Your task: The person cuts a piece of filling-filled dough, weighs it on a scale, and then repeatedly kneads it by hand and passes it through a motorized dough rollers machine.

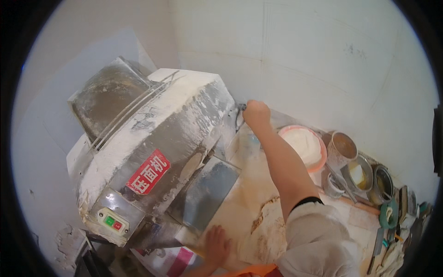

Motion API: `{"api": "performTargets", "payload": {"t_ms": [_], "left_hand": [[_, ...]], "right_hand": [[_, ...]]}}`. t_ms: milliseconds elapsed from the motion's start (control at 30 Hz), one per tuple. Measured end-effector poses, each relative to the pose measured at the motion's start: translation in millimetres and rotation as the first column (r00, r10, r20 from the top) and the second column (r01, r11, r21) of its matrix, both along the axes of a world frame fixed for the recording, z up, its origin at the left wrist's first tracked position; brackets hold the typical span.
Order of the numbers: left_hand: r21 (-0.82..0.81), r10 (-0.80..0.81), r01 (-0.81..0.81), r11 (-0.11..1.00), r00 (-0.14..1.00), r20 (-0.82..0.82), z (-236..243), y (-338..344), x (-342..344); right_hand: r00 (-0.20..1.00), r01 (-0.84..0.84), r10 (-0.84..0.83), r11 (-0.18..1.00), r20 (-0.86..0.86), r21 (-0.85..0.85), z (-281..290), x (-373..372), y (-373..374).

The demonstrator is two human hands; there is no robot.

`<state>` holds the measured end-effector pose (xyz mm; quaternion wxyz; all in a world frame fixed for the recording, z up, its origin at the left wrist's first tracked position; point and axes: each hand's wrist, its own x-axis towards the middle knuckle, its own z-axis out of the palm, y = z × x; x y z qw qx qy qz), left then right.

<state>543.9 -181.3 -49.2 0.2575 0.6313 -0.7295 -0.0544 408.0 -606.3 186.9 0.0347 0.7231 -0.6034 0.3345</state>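
Note:
A large flour-dusted dough sheeter [184, 122] stands on the left, with a red label [148, 171] and a green and red push-button switch [113, 222] on its front. My right arm reaches far forward. My right hand [256, 114] is closed at the machine's far right end, next to a small dark part that it mostly hides. Low in the picture, my left hand [217, 246] lies flat on the wooden worktop [244, 180], fingers extended, near the sheeter's metal outfeed plate [207, 191]. Under my right arm a flat pale sheet with a ragged brown edge [267, 231] rests on the worktop.
Along the wall at right stand a pink-rimmed bowl of white flour [301, 144], a white bucket [342, 148], a metal bowl with yellowish contents [357, 174] and a dark pot [382, 183]. Green tape [389, 213] and several tools lie beyond. A metal tray [110, 94] sits behind the sheeter.

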Motion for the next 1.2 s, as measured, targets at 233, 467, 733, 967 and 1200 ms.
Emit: {"api": "performTargets", "payload": {"t_ms": [233, 467, 733, 967, 1200], "left_hand": [[0.002, -0.091, 0.091, 0.996, 0.994, 0.059, -6.5, -14.5, -4.6], [0.032, -0.011, 0.009, 0.999, 0.997, 0.08, -25.9, 1.6, -1.3], [-0.022, -0.095, 0.097, 0.995, 0.992, 0.077, -26.1, -4.8, 2.8], [0.197, 0.268, -0.197, 0.96, 0.85, -0.454, -6.8, 1.2, -63.8], [0.043, -0.047, 0.069, 0.997, 0.92, -0.388, 35.3, 13.0, -123.0]], "right_hand": [[0.929, -0.006, -0.015, 0.998, 0.371, 0.055, -41.8, -56.0, 64.8], [0.814, 0.562, -0.58, 0.77, -0.038, 0.302, -243.0, -307.8, 395.8], [0.107, 0.839, -0.987, 0.022, -0.124, 0.543, -213.0, -521.0, 655.6], [0.325, 0.505, -0.767, 0.636, 0.554, 0.584, -203.4, -514.4, 615.9], [0.817, 0.057, -0.361, 0.826, 0.449, 0.561, -130.9, -348.7, 548.1]]}}
